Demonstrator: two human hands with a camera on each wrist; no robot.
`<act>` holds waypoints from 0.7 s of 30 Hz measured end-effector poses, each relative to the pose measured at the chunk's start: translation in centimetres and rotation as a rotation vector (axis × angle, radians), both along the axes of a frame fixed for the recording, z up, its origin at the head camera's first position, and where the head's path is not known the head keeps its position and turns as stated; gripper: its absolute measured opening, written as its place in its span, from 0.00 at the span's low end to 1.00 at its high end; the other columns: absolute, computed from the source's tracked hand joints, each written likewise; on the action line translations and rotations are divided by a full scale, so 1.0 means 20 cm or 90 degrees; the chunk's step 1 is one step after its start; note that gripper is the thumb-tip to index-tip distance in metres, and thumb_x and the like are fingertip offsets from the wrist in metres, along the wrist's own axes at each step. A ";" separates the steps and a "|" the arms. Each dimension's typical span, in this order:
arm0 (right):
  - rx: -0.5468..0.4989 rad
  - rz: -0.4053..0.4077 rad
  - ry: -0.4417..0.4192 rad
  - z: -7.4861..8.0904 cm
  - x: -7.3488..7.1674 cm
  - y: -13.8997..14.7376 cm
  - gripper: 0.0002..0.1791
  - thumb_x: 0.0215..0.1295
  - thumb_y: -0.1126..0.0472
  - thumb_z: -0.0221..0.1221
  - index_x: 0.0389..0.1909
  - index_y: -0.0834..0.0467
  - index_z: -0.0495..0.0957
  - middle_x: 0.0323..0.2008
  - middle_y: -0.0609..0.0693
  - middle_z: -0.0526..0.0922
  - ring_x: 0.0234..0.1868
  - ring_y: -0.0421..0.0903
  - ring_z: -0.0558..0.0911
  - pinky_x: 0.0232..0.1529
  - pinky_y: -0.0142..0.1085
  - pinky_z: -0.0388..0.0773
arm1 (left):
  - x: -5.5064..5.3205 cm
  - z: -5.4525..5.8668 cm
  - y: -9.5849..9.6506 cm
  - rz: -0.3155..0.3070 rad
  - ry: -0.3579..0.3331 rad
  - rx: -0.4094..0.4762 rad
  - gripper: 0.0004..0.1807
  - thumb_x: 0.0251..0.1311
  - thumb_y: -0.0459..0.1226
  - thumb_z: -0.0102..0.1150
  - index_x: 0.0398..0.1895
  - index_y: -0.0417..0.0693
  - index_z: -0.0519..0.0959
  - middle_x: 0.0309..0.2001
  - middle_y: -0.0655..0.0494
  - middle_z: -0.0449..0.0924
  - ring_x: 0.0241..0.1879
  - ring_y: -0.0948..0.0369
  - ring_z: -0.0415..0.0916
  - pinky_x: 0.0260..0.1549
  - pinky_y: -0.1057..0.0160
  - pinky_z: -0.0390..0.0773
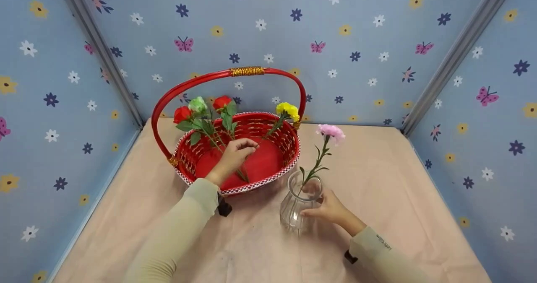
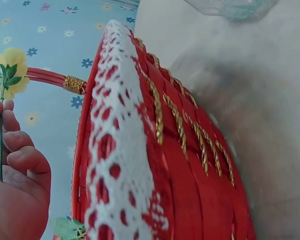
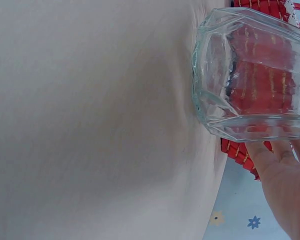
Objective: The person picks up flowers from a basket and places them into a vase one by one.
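Note:
My left hand (image 1: 233, 156) pinches the thin green stem of a yellow carnation (image 1: 288, 110) above the red woven basket (image 1: 262, 185). In the left wrist view, that stem runs between the thumb and fingers, with the yellow bloom (image 2: 14, 75) just beyond the fingertips. Around the clear glass vase (image 1: 289, 214) curl the thumb and fingers of my right hand (image 1: 333, 211). A pink carnation (image 1: 331, 132) stands tilted in the vase, its bloom well above the mouth. In the right wrist view the ribbed glass vase (image 3: 260, 122) appears sideways, with the fingers against its side.
Two red roses (image 1: 183, 114) and a pale green rose (image 1: 197, 104) lean on the basket's far left side, stems inside. The basket's tall handle (image 1: 188, 83) arches over it. Patterned walls (image 1: 268, 35) enclose the cloth-covered table (image 1: 377, 170) at the back and sides.

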State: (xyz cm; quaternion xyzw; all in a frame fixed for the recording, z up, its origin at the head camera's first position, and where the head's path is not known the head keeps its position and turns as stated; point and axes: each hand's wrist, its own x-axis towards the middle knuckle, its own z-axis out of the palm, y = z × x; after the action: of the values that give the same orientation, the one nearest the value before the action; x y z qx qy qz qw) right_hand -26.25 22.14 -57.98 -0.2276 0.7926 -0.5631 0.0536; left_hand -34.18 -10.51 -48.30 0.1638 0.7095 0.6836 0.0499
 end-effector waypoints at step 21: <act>-0.015 0.018 -0.026 0.14 0.06 -0.03 0.43 0.43 0.66 0.77 0.60 0.66 0.66 0.56 0.69 0.77 0.57 0.68 0.76 0.61 0.45 0.74 | -0.05 -0.06 0.06 -0.049 -0.005 0.020 0.07 0.66 0.34 0.59 0.44 0.40 0.80 0.29 0.54 0.79 0.23 0.55 0.73 0.22 0.63 0.77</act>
State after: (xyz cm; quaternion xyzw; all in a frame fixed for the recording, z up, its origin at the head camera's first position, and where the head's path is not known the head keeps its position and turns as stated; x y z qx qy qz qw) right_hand -25.01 21.57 -55.19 -0.2282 0.7812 -0.5763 0.0747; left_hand -35.16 -9.25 -49.52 0.1890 0.6915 0.6930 0.0758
